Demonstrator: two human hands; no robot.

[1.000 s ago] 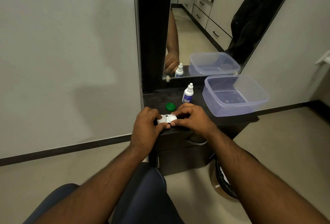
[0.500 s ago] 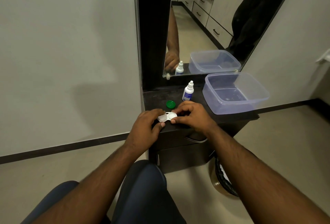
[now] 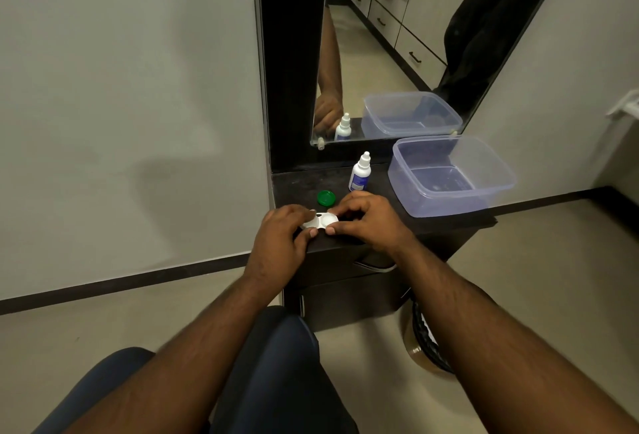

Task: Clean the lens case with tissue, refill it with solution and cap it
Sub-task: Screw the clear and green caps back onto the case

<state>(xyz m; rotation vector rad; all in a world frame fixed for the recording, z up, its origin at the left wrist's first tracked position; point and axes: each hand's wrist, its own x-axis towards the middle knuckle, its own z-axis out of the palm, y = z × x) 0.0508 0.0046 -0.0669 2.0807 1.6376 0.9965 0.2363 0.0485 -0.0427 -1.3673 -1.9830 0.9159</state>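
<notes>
A plain matte grey wall (image 3: pixel 121 87) fills the left side, with a dark skirting strip along a smooth pale floor (image 3: pixel 518 278). Against it stands a small dark wooden worktop (image 3: pixel 297 188) with a dusty, scuffed top and drawers below, backed by a tall dark-framed mirror (image 3: pixel 397 36) that reflects pale drawer fronts and a black hanging cloth.

At the worktop's front edge the left hand (image 3: pixel 276 243) curls its thumb and fingers round the left end of the small white plastic twin-well lens case (image 3: pixel 320 220), which lies on the surface between both hands. Just behind the case sits a round green ribbed screw cap (image 3: pixel 326 197), apart from it. The right hand (image 3: pixel 366 222) pinches the case's right well, thumb in front and fingers curled over the back. Whether the wells are capped cannot be told.

Behind the right hand stands an upright small white plastic dropper bottle with a blue label (image 3: pixel 360 173). Further right, a translucent bluish rectangular plastic tub with rounded corners (image 3: pixel 498 188) sits on the worktop, overhanging its right edge. On the floor below, a round black-lined bin (image 3: pixel 425 340) shows in part
</notes>
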